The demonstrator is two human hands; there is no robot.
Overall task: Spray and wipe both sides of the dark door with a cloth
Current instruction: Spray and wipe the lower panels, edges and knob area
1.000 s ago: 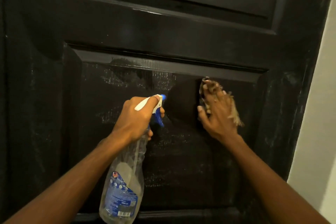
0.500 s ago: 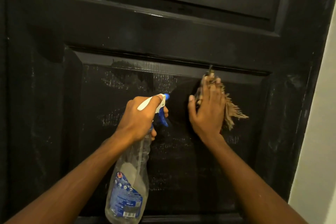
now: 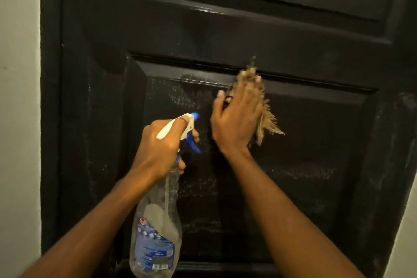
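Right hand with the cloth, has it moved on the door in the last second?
Yes. The right hand, pressing the frayed cloth flat, slid up and left across the door's lower panel; its fingertips now reach the groove along the panel's top.

Cloth (image 3: 265,121) mostly hidden under right hand (image 3: 237,117); only the frayed fringe shows, fingertips blurred. Spray bottle (image 3: 158,232) neck covered by left hand (image 3: 160,146); label print unreadable, base seemingly clipped by frame bottom. Door (image 3: 293,29) cut off top and bottom.
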